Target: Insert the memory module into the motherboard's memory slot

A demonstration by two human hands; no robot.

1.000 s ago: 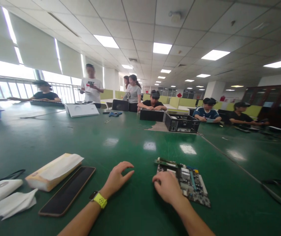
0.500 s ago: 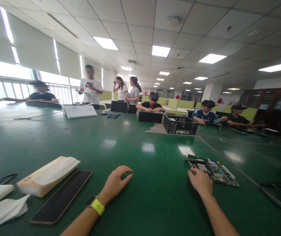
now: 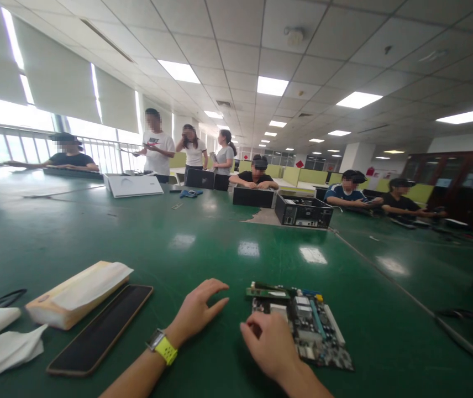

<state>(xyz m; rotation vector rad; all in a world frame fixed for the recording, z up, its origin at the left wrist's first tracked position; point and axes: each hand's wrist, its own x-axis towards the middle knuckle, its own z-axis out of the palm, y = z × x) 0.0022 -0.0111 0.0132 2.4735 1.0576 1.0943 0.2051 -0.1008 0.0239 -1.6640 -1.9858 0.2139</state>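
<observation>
A computer motherboard [image 3: 309,318], with a green memory stick along its far left edge, sits in front of me just right of the middle. My right hand [image 3: 272,342] is closed at the board's near left side; its curled fingers appear to grip the edge, though the contact is partly hidden. To the left, my left hand [image 3: 203,304] is open above the green tabletop, thumb apart from the fingers, holding nothing. A watch with a yellow-green strap [image 3: 164,349] is on that wrist. A gap separates this hand from the motherboard.
A phone [image 3: 101,331], a tissue pack [image 3: 77,296] and crumpled tissue [image 3: 6,354] lie at left. Black cables [image 3: 464,331] are at right. Farther off stands an open computer case [image 3: 304,211] on the green table [image 3: 203,237]; several people sit or stand beyond.
The motherboard has moved left and nearer, turning slightly, and my right hand has moved left with it. My left hand has barely shifted. A standing person in the background has turned.
</observation>
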